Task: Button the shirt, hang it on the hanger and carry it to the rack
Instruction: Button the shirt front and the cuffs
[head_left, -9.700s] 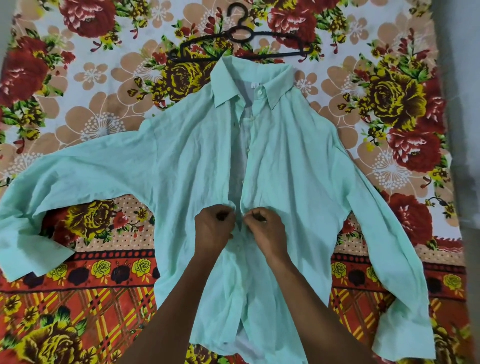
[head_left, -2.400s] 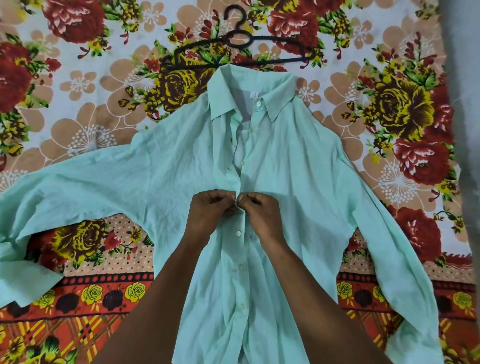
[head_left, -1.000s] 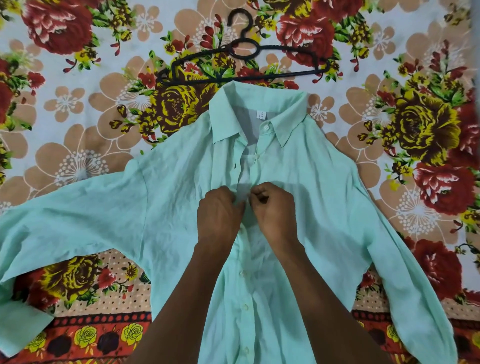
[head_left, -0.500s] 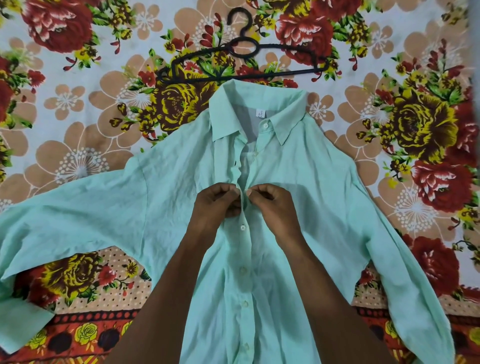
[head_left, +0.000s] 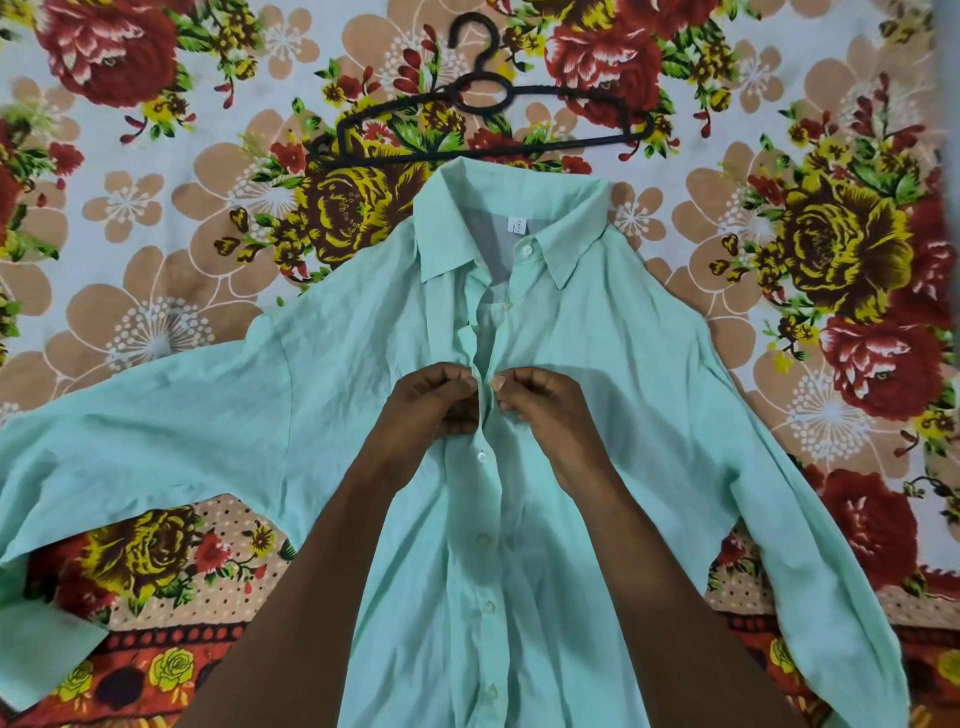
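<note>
Underneath everything lies a flowered bedsheet, its red, yellow and tan blooms filling the view to the top, left and lower edges, while a blurred grey strip runs down the far right edge. Bare sheet shows above the collar and out past both shoulders; nearer the person, it shows only under the sleeves. Spread face-up across it is the mint-green shirt, collar pointing away from the person, with its left sleeve reaching the frame's left edge and its right sleeve running down toward the lower right corner. Below the hands the front is closed by a row of pale buttons; above them the placket still gapes up to the collar. Just beyond the collar lies the black hanger, flat on the sheet, its hook pointing away and its lower bar almost touching the collar's back edge. At mid-chest the left hand and right hand each pinch one edge of the placket, fingers curled, thumbs nearly meeting. A small white label sits inside the neckband; its printing is too small to read.
</note>
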